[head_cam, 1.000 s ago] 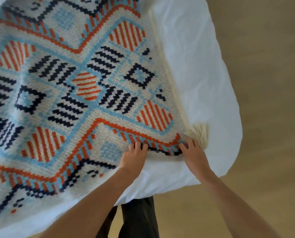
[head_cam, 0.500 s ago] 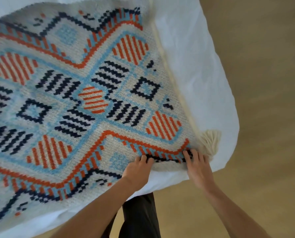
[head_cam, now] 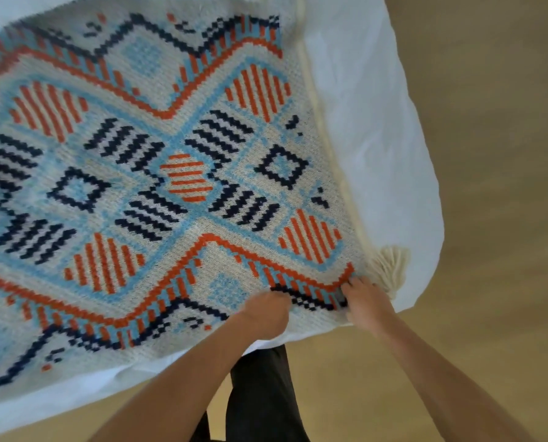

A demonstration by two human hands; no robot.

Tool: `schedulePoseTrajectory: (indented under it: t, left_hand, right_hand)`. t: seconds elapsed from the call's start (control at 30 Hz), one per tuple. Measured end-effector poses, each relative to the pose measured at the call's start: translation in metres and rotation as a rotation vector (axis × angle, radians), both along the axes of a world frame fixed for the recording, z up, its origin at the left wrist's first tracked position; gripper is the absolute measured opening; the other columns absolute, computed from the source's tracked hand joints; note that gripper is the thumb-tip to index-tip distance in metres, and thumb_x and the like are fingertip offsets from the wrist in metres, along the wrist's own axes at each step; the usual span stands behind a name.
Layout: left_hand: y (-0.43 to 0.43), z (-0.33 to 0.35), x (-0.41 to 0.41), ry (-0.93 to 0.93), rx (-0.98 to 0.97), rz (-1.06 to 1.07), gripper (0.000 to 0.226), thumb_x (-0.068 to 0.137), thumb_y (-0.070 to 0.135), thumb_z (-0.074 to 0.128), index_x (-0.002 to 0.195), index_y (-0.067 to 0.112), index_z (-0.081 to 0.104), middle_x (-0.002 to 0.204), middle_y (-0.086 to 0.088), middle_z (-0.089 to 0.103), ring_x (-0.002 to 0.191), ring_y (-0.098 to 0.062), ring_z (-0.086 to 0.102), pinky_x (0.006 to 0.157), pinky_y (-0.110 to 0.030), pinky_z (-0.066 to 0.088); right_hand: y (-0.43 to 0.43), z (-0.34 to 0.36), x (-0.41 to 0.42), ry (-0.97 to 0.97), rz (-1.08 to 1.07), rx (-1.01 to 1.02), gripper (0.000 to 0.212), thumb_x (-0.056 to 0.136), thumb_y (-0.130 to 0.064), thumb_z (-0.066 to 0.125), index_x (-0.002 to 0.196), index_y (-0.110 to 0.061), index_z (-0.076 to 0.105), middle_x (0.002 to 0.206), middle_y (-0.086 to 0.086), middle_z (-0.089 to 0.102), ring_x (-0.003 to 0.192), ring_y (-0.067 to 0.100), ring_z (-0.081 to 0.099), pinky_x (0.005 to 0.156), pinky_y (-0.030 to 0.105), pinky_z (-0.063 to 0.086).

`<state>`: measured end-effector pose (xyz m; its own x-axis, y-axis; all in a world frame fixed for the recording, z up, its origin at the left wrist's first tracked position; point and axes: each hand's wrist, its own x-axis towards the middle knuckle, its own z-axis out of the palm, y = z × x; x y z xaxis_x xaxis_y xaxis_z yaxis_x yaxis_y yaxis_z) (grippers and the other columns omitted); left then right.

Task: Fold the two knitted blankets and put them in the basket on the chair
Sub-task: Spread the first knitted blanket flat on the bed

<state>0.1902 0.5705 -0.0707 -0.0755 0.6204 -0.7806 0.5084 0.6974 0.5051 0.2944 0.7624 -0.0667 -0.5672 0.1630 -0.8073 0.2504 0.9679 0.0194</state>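
Over a white sheet [head_cam: 378, 122] lies the knitted blanket [head_cam: 170, 186], spread flat; left hand [head_cam: 264, 314] and right hand [head_cam: 366, 306] both grip its near hem with curled fingers [head_cam: 352, 284], by the tassel [head_cam: 390, 266]. With the grips so close together, the fold may sag crooked or drag the white sheet.

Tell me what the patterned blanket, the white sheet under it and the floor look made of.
Blanket: knitted yarn, likely wool or acrylic; matte, blocky stitch rows and a cream yarn tassel. Sheet: thin woven cloth, probably cotton; smooth with soft creases. Floor: tan, even, matte; material unclear.
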Motion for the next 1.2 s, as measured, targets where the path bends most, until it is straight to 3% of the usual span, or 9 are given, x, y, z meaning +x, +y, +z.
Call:
schedulePoseTrajectory:
  t: [0.2, 0.3, 0.4, 0.5, 0.63, 0.8, 0.97, 1.07, 1.2]
  left_hand:
    - [-0.047, 0.016, -0.065, 0.095, -0.050, 0.334, 0.025, 0.100, 0.021, 0.031, 0.111, 0.005, 0.048, 0.097, -0.012, 0.056, 0.088, -0.033, 0.060, 0.066, -0.037, 0.045]
    - [-0.087, 0.018, -0.094, 0.157, -0.100, 0.487, 0.023, 0.100, 0.025, 0.030, 0.095, 0.009, 0.047, 0.093, -0.010, 0.059, 0.083, -0.031, 0.059, 0.067, -0.037, 0.046]
    - [-0.129, 0.017, -0.118, 0.211, -0.168, 0.617, 0.020, 0.099, 0.024, 0.031, 0.087, 0.015, 0.045, 0.093, -0.009, 0.061, 0.079, -0.025, 0.056, 0.070, -0.036, 0.047]
    - [-0.168, 0.018, -0.136, 0.254, -0.199, 0.703, 0.024, 0.100, 0.024, 0.032, 0.083, 0.015, 0.047, 0.082, -0.003, 0.055, 0.072, -0.019, 0.051, 0.065, -0.031, 0.042]
    - [-0.216, 0.015, -0.154, 0.246, -0.226, 0.804, 0.021, 0.099, 0.018, 0.034, 0.091, 0.011, 0.053, 0.088, -0.005, 0.055, 0.080, -0.022, 0.053, 0.072, -0.035, 0.047]
    - [-0.281, 0.011, -0.173, 0.287, -0.211, 0.841, 0.021, 0.100, 0.025, 0.032, 0.086, 0.015, 0.044, 0.088, -0.005, 0.049, 0.073, -0.021, 0.049, 0.067, -0.034, 0.042]
    - [-0.372, 0.007, -0.209, 0.313, -0.175, 0.755, 0.023, 0.100, 0.026, 0.031, 0.100, 0.011, 0.047, 0.104, -0.010, 0.049, 0.092, -0.028, 0.051, 0.083, -0.041, 0.047]
    - [-0.438, 0.005, -0.234, 0.288, -0.169, 0.731, 0.016, 0.099, 0.022, 0.034, 0.101, 0.010, 0.045, 0.110, -0.012, 0.047, 0.095, -0.028, 0.050, 0.085, -0.043, 0.046]
    - [-0.521, 0.006, -0.286, 0.364, -0.144, 0.722, 0.016, 0.097, 0.018, 0.034, 0.104, 0.010, 0.046, 0.110, -0.009, 0.046, 0.084, -0.022, 0.050, 0.071, -0.033, 0.041]
  right_hand:
    - [-0.041, 0.002, -0.092, 0.372, 0.020, -0.101, 0.040, 0.090, -0.008, 0.048, 0.129, -0.008, 0.048, 0.136, 0.008, 0.047, 0.128, 0.025, 0.040, 0.108, 0.038, 0.032]
    - [-0.073, 0.004, -0.132, 0.468, 0.051, -0.177, 0.024, 0.086, -0.002, 0.048, 0.107, -0.005, 0.059, 0.107, 0.009, 0.058, 0.100, 0.026, 0.055, 0.083, 0.033, 0.044]
    - [-0.106, 0.004, -0.165, 0.540, 0.058, -0.228, 0.014, 0.080, -0.001, 0.057, 0.093, -0.003, 0.059, 0.088, 0.009, 0.058, 0.078, 0.025, 0.057, 0.060, 0.029, 0.041]
    - [-0.140, 0.002, -0.194, 0.531, 0.096, -0.267, 0.018, 0.089, -0.008, 0.050, 0.106, -0.005, 0.055, 0.102, 0.009, 0.055, 0.091, 0.024, 0.053, 0.072, 0.032, 0.045]
    - [-0.189, -0.003, -0.226, 0.518, 0.138, -0.283, 0.027, 0.093, -0.013, 0.044, 0.119, -0.008, 0.048, 0.117, 0.008, 0.050, 0.108, 0.022, 0.047, 0.085, 0.031, 0.043]
    - [-0.258, -0.003, -0.260, 0.484, 0.190, -0.228, 0.032, 0.094, -0.015, 0.043, 0.126, -0.010, 0.045, 0.126, 0.008, 0.046, 0.112, 0.022, 0.045, 0.087, 0.032, 0.044]
    - [-0.332, -0.001, -0.293, 0.514, 0.181, -0.185, 0.028, 0.095, -0.017, 0.041, 0.122, -0.010, 0.048, 0.119, 0.007, 0.049, 0.109, 0.023, 0.047, 0.083, 0.031, 0.046]
    - [-0.383, 0.002, -0.314, 0.497, 0.158, -0.165, 0.028, 0.095, -0.017, 0.040, 0.120, -0.009, 0.049, 0.118, 0.008, 0.050, 0.107, 0.023, 0.046, 0.081, 0.032, 0.046]
    - [-0.451, 0.003, -0.351, 0.481, 0.116, -0.129, 0.026, 0.095, -0.018, 0.042, 0.119, -0.011, 0.051, 0.119, 0.005, 0.052, 0.105, 0.019, 0.048, 0.084, 0.031, 0.046]
